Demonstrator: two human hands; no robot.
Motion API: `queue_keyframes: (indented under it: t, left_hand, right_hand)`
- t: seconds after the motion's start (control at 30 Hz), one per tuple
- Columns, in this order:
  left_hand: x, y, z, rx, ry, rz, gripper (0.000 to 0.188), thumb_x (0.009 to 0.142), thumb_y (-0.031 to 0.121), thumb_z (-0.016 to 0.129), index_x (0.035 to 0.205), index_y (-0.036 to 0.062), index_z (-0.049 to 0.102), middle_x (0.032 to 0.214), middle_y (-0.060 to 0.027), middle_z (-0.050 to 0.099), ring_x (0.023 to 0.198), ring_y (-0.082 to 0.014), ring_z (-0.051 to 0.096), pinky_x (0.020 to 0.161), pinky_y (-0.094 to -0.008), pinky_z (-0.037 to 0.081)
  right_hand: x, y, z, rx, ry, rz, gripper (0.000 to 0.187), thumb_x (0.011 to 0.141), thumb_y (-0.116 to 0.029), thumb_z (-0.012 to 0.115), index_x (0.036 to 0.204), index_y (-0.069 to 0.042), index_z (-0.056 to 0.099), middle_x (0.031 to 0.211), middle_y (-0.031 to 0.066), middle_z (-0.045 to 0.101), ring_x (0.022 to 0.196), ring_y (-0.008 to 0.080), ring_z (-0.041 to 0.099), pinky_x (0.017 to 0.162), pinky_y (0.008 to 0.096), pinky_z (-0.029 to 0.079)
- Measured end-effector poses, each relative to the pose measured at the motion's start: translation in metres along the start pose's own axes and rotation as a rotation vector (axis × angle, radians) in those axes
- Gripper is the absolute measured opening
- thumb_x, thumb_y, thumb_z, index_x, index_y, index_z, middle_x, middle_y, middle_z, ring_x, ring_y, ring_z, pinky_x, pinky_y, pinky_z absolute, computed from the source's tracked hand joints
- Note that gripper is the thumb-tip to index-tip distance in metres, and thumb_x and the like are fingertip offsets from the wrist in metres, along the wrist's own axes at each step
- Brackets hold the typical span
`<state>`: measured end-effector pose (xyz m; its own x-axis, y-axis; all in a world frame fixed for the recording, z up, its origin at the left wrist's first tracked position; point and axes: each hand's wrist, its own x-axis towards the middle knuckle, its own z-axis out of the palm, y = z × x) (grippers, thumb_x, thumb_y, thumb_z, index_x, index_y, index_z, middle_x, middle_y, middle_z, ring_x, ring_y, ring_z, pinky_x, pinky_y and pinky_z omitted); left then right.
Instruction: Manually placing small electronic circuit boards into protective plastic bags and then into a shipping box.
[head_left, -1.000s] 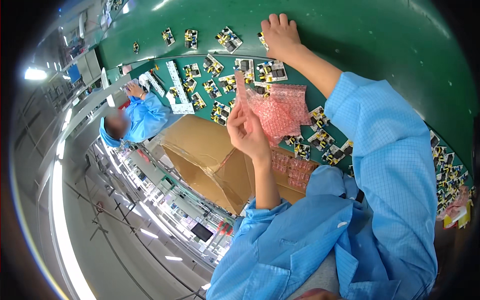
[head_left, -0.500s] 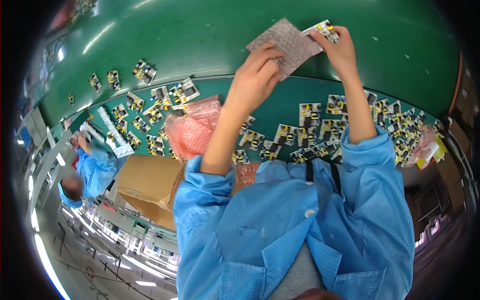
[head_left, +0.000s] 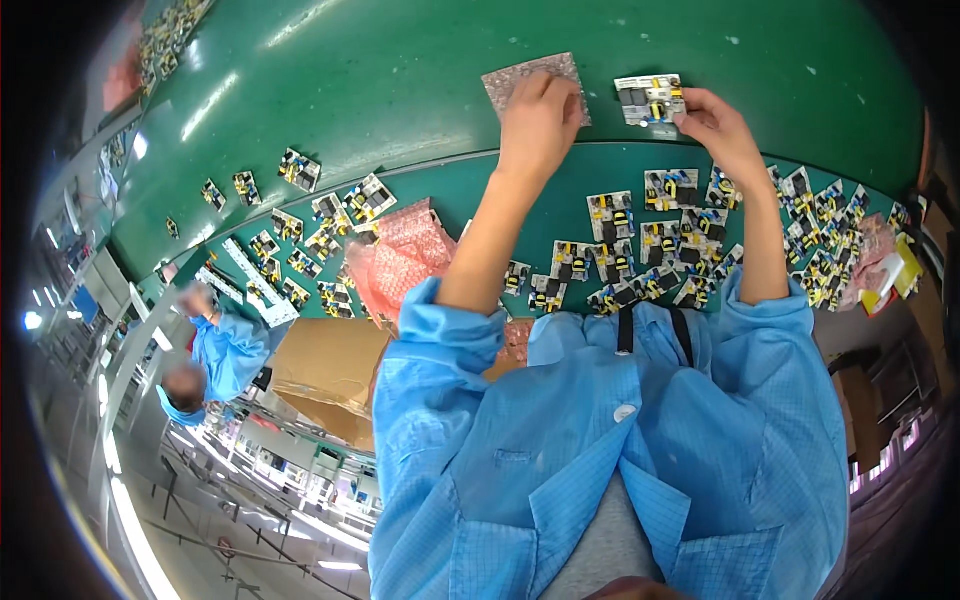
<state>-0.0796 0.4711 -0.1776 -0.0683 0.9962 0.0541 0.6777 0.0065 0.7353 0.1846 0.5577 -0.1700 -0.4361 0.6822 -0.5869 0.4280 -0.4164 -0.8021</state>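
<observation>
My right hand [head_left: 722,130] grips a circuit board [head_left: 648,100] by its right edge, thumb and fingers closed on it. The board is white with black, yellow and blue components and is held above the green surface. To its left, my left hand [head_left: 543,125] has its fingers curled down onto a greyish-pink bubble-wrap bag [head_left: 507,85]. A gap of green separates bag and board. Whether anything lies inside the bag cannot be seen. Several similar circuit boards [head_left: 610,215] lie in front of my body, below both hands.
Pink bubble wrap [head_left: 405,250] is heaped beside my left forearm. More boards [head_left: 825,230] crowd the right end, near a yellow-and-white piece [head_left: 890,285]. An opened cardboard box [head_left: 330,370] stands at the lower left. A co-worker [head_left: 225,350] in blue sits beyond it.
The board and the bag, overlapping before, are now apart. My right hand has brought the board down and turned it level. My left hand has shifted right with the bag flatter under it.
</observation>
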Motion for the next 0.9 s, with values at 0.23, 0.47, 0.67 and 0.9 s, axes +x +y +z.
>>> queue_keyframes:
  t: [0.23, 0.47, 0.67, 0.9]
  left_hand:
    - [0.001, -0.009, 0.020, 0.050, 0.026, -0.113, 0.010, 0.076, 0.001, 0.068, 0.086, 0.0027, 0.064, 0.089, -0.0139, 0.059, 0.083, -0.0343, 0.060, 0.071, -0.0426, 0.051]
    - [0.001, -0.006, 0.017, -0.219, 0.088, -0.140, 0.008, 0.081, -0.002, 0.069, 0.087, 0.0018, 0.068, 0.091, -0.0114, 0.059, 0.076, -0.0228, 0.063, 0.063, -0.0310, 0.054]
    - [0.001, -0.002, 0.013, -0.231, 0.144, -0.180, 0.009, 0.081, -0.004, 0.067, 0.088, 0.0025, 0.069, 0.093, -0.0108, 0.061, 0.076, -0.0224, 0.063, 0.065, -0.0306, 0.055]
    - [-0.006, 0.001, 0.019, -0.204, 0.165, -0.156, 0.009, 0.080, -0.003, 0.068, 0.087, 0.0029, 0.069, 0.095, -0.0111, 0.062, 0.081, -0.0257, 0.062, 0.066, -0.0333, 0.053]
  right_hand:
    - [0.003, 0.003, 0.007, 0.165, -0.010, -0.044, 0.034, 0.086, -0.012, 0.073, 0.114, 0.001, 0.061, 0.102, 0.0045, 0.068, 0.090, 0.0117, 0.063, 0.080, 0.0267, 0.052]
    - [0.015, 0.002, 0.034, 0.260, 0.044, -0.126, 0.034, 0.085, -0.010, 0.074, 0.115, 0.000, 0.060, 0.104, 0.0024, 0.065, 0.094, 0.0108, 0.062, 0.082, 0.0255, 0.051]
    - [0.018, 0.002, 0.033, 0.215, -0.007, -0.149, 0.033, 0.085, -0.009, 0.074, 0.115, -0.001, 0.060, 0.104, 0.0001, 0.064, 0.093, 0.0094, 0.061, 0.082, 0.0240, 0.050]
    - [0.026, -0.002, 0.022, 0.004, -0.090, -0.126, 0.032, 0.085, -0.012, 0.074, 0.113, -0.001, 0.065, 0.098, 0.0029, 0.068, 0.089, 0.0093, 0.061, 0.080, 0.0243, 0.050]
